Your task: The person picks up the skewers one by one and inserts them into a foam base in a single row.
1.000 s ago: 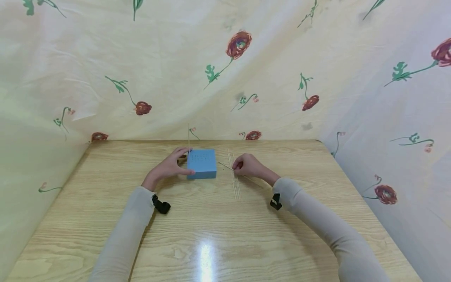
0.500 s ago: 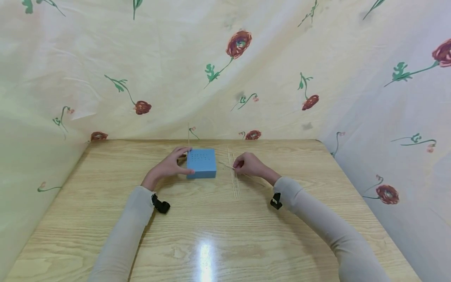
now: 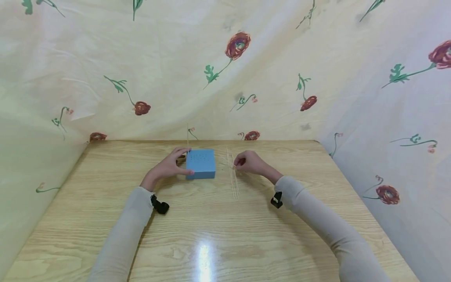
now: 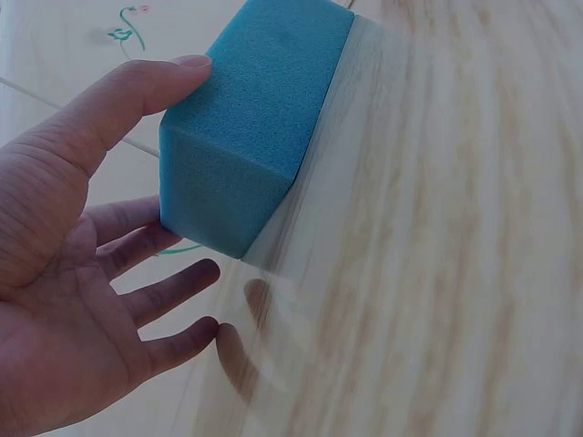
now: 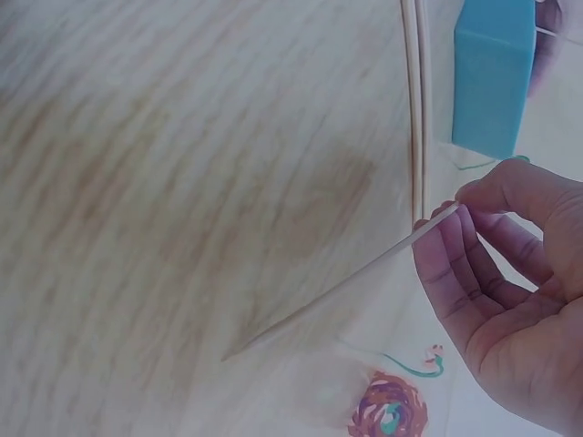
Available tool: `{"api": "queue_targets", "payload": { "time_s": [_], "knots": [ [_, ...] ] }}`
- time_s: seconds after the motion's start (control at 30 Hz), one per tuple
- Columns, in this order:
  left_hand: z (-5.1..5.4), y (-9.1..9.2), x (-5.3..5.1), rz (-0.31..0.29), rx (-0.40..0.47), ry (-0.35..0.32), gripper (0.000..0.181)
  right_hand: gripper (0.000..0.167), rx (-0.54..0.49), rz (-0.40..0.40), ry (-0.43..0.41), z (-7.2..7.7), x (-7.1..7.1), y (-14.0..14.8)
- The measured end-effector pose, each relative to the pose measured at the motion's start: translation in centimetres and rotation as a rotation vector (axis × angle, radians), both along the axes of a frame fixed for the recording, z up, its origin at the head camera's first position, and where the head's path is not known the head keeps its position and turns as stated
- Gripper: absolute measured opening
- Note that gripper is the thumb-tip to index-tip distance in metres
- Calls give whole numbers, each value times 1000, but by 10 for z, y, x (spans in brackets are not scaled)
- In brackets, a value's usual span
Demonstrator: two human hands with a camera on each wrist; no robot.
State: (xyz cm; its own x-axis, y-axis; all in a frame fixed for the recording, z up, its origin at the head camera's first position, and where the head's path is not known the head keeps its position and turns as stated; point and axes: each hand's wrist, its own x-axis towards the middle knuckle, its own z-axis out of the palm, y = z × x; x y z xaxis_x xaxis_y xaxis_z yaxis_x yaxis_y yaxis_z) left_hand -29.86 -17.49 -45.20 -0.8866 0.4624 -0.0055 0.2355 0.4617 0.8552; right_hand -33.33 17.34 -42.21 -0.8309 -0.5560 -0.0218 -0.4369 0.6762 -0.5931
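A blue foam block (image 3: 201, 166) with rows of small holes on top sits on the table. My left hand (image 3: 168, 166) holds its left side, thumb on the front face and fingers at the back; in the left wrist view the two lower fingers stay off the block (image 4: 255, 100). A thin wooden skewer (image 3: 188, 137) stands upright at the block's back-left corner. To the block's right, my right hand (image 3: 251, 163) pinches another skewer (image 5: 337, 291) between thumb and fingertips, its pointed end showing in the right wrist view.
Several loose skewers (image 3: 233, 184) lie side by side on the wooden table (image 3: 197, 219), between the block and my right hand. A flowered cloth (image 3: 169, 78) hangs behind the table and at both sides. Each wrist wears a small black camera (image 3: 160, 205).
My right hand has risen slightly and turned the pinched skewer, which shows less clearly from the head view now. My left hand and the block keep their places.
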Motion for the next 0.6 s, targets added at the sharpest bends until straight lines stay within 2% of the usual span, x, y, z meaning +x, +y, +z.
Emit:
{"api": "queue_targets", "payload": {
  "time_s": [0.27, 0.6],
  "knots": [
    [0, 0, 0, 0, -5, 7, 94, 12, -27, -26, -32, 9, 0, 3],
    [0, 1, 1, 3, -5, 6, 94, 19, -148, -29, -64, 23, -1, 5]
  ]
}}
